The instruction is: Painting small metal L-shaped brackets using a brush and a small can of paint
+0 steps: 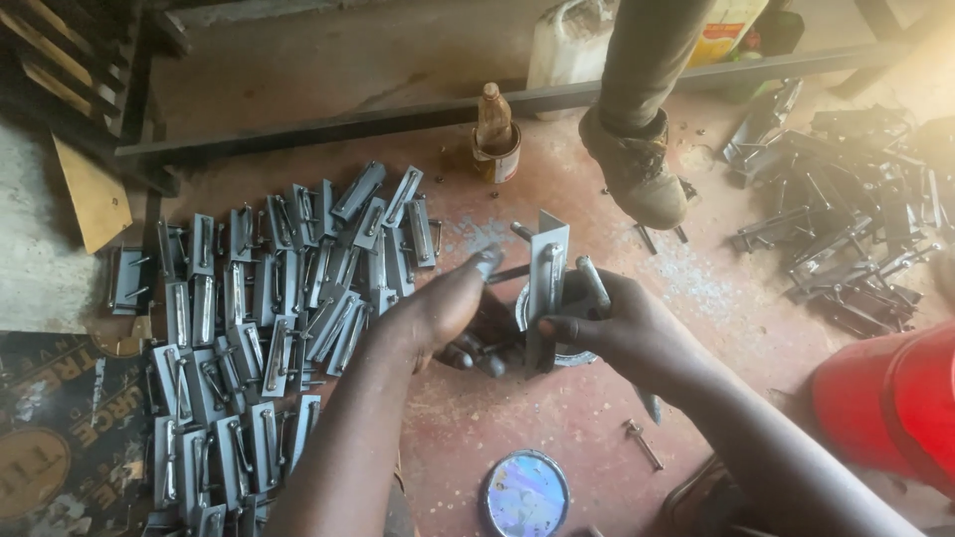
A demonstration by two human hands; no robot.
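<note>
Left hand (438,313) seemingly pinching, right hand (617,323) curled in a grip.
</note>
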